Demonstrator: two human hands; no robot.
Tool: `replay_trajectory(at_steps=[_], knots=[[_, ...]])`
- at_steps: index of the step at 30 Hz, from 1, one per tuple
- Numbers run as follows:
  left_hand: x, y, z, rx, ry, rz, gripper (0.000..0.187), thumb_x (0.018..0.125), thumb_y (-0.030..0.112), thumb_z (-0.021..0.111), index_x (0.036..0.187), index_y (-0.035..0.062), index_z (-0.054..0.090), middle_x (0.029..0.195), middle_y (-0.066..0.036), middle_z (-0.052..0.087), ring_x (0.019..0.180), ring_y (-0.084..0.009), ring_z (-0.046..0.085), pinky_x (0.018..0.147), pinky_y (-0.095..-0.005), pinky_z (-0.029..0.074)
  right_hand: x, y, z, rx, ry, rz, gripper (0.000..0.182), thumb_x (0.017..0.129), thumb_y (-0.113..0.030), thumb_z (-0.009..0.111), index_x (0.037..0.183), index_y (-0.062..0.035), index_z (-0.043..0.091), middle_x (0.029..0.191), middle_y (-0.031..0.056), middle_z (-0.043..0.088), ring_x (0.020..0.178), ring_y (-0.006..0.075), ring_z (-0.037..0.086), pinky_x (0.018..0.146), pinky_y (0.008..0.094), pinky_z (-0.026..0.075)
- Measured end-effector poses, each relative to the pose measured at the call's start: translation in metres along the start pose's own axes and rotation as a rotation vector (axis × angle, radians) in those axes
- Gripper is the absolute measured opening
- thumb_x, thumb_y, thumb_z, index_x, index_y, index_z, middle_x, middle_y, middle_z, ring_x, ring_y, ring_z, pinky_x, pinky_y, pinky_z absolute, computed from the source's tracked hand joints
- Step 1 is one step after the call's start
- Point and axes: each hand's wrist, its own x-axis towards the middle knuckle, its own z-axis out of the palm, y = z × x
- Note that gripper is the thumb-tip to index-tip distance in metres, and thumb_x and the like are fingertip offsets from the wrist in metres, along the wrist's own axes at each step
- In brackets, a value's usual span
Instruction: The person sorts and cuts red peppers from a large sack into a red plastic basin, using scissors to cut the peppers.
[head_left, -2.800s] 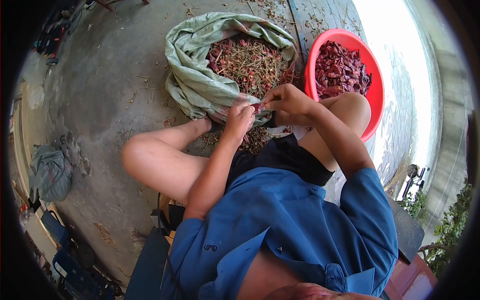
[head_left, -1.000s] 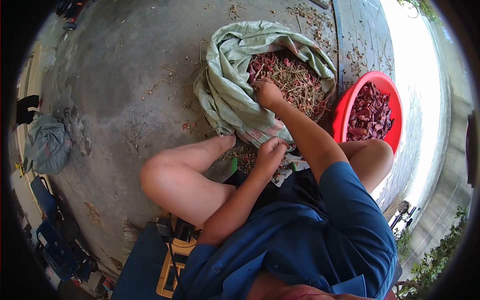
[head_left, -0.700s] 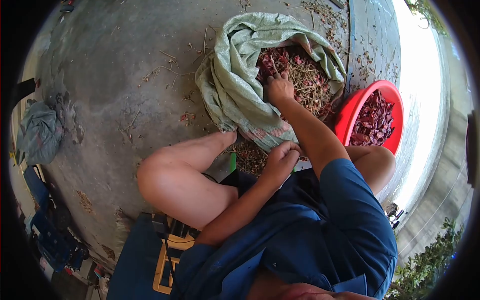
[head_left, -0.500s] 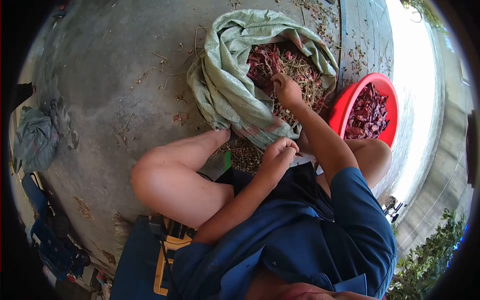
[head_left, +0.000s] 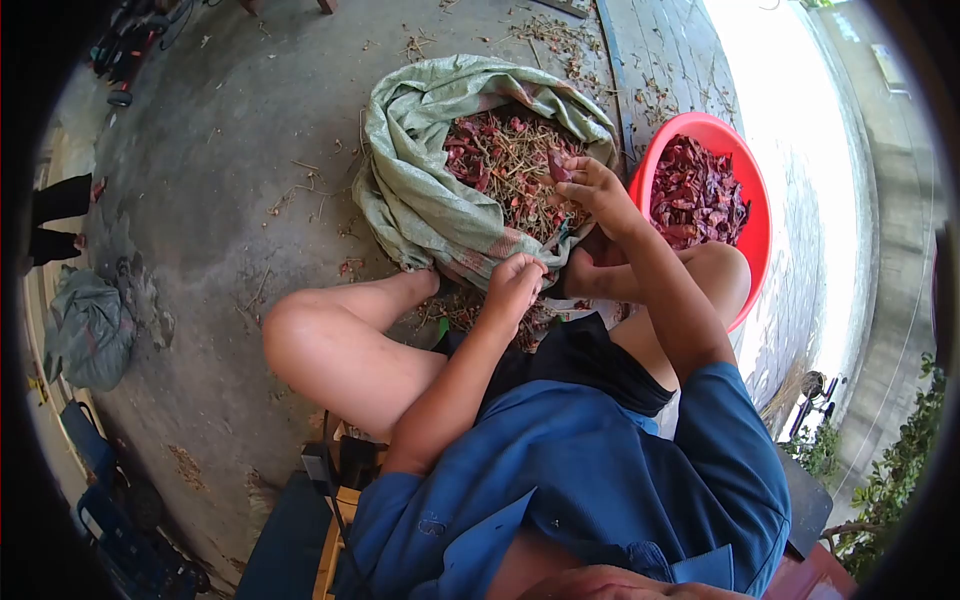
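Note:
A dark red dried chili pepper [head_left: 560, 166] is pinched between the fingers of my right hand [head_left: 598, 195], over the right side of the open green woven sack [head_left: 405, 195]. Inside the sack lies a mix of dry stems and red pepper pieces [head_left: 520, 165]. My left hand [head_left: 516, 284] is closed by the sack's near rim, fingers curled together; whatever is in them is hidden. To the right, a red plastic basin [head_left: 757, 220] holds a heap of dark red dried peppers [head_left: 695, 190].
My bare legs [head_left: 345, 345] are bent on either side of the sack's near end. Loose stems and scraps [head_left: 480, 310] lie on the concrete floor beneath my hands. A dark green bag [head_left: 88, 330] and another person's legs [head_left: 62, 215] are at far left.
My right hand has lifted from the sack's contents and shifted toward its right side, now visibly holding a pepper. My left hand stays closed near the rim. The whole view has shifted.

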Motion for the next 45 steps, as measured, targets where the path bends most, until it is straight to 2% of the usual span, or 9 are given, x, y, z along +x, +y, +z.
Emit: replay_trajectory(at_steps=[6, 8, 14, 17, 19, 22, 32, 39, 45], knots=[[0.003, -0.009, -0.009, 0.119, 0.051, 0.026, 0.009, 0.091, 0.013, 0.053, 0.091, 0.0056, 0.058, 0.065, 0.004, 0.049, 0.049, -0.0042, 0.039, 0.042, -0.0208, 0.029, -0.064, -0.008, -0.014, -0.217, -0.316, 0.16, 0.024, 0.088, -0.001, 0.065, 0.112, -0.0031, 0.062, 0.11, 0.0113, 0.072, 0.092, 0.0157, 0.07, 0.077, 0.0291, 0.053], [0.004, -0.011, -0.011, 0.134, 0.056, 0.034, 0.009, 0.092, 0.014, 0.054, 0.091, 0.0057, 0.058, 0.065, 0.003, 0.049, 0.049, -0.0044, 0.039, 0.042, -0.021, 0.029, -0.095, -0.027, -0.002, -0.925, -0.437, -0.084, 0.023, 0.081, -0.002, 0.065, 0.104, -0.003, 0.069, 0.098, 0.0108, 0.073, 0.09, 0.0169, 0.07, 0.08, 0.0317, 0.054], [0.008, -0.019, -0.017, 0.218, 0.085, 0.001, 0.012, 0.093, 0.016, 0.053, 0.091, 0.006, 0.059, 0.065, 0.003, 0.049, 0.049, -0.0048, 0.039, 0.043, -0.0218, 0.028, -0.112, 0.014, 0.012, -0.904, -0.602, 0.101, 0.026, 0.078, -0.007, 0.068, 0.103, -0.0058, 0.072, 0.093, 0.0099, 0.074, 0.086, 0.0239, 0.07, 0.08, 0.0346, 0.053], [0.009, -0.021, -0.021, 0.272, 0.11, -0.003, 0.014, 0.094, 0.016, 0.052, 0.09, 0.0058, 0.06, 0.066, 0.002, 0.051, 0.052, -0.0054, 0.042, 0.046, -0.0225, 0.032, -0.109, 0.024, 0.025, -0.749, -0.71, -0.045, 0.024, 0.078, -0.009, 0.069, 0.102, -0.0049, 0.071, 0.091, 0.0101, 0.074, 0.086, 0.0234, 0.071, 0.079, 0.0356, 0.053], [0.021, -0.031, -0.023, 0.3, 0.114, 0.003, 0.016, 0.094, 0.017, 0.051, 0.09, 0.0054, 0.061, 0.068, 0.002, 0.052, 0.055, -0.0061, 0.045, 0.048, -0.0229, 0.035, -0.105, 0.025, 0.039, -0.696, -0.661, -0.069, 0.021, 0.078, -0.008, 0.07, 0.099, -0.0045, 0.071, 0.092, 0.0108, 0.072, 0.088, 0.0259, 0.07, 0.08, 0.0367, 0.053], [0.034, -0.047, -0.03, 0.226, 0.169, 0.152, 0.019, 0.093, 0.017, 0.051, 0.088, 0.0046, 0.064, 0.073, 0.001, 0.057, 0.064, -0.008, 0.053, 0.058, -0.0229, 0.042, -0.097, 0.036, 0.056, -0.601, -0.495, -0.539, 0.017, 0.079, -0.006, 0.07, 0.096, -0.0052, 0.07, 0.095, 0.0126, 0.067, 0.091, 0.0314, 0.066, 0.083, 0.0398, 0.052], [0.026, -0.034, -0.03, 0.164, 0.263, -0.018, 0.023, 0.094, 0.019, 0.049, 0.089, 0.0044, 0.066, 0.088, -0.004, 0.063, 0.082, -0.012, 0.058, 0.074, -0.029, 0.047, -0.085, 0.046, 0.067, -0.905, -0.446, -0.39, 0.017, 0.086, -0.018, 0.065, 0.098, -0.0055, 0.065, 0.092, 0.0182, 0.069, 0.087, 0.0384, 0.066, 0.078, 0.0471, 0.052], [0.043, -0.046, -0.037, 0.277, 0.291, 0.063, 0.032, 0.1, 0.026, 0.045, 0.1, 0.0027, 0.067, 0.103, -0.007, 0.065, 0.1, -0.0161, 0.061, 0.087, -0.0312, 0.049, -0.08, 0.073, 0.08, -0.901, -0.049, -0.372, 0.017, 0.083, -0.014, 0.067, 0.095, -0.0024, 0.064, 0.085, 0.0191, 0.067, 0.081, 0.0406, 0.065, 0.074, 0.0469, 0.052], [0.024, -0.028, -0.024, 0.317, 0.195, -0.082, 0.029, 0.097, 0.027, 0.046, 0.088, 0.006, 0.063, 0.075, -0.001, 0.06, 0.057, -0.0105, 0.056, 0.048, -0.0258, 0.043, -0.072, 0.081, 0.069, -0.736, 0.136, -0.252, 0.02, 0.08, -0.01, 0.074, 0.095, 0.0006, 0.066, 0.083, 0.0131, 0.068, 0.076, 0.0257, 0.068, 0.068, 0.0362, 0.053]])
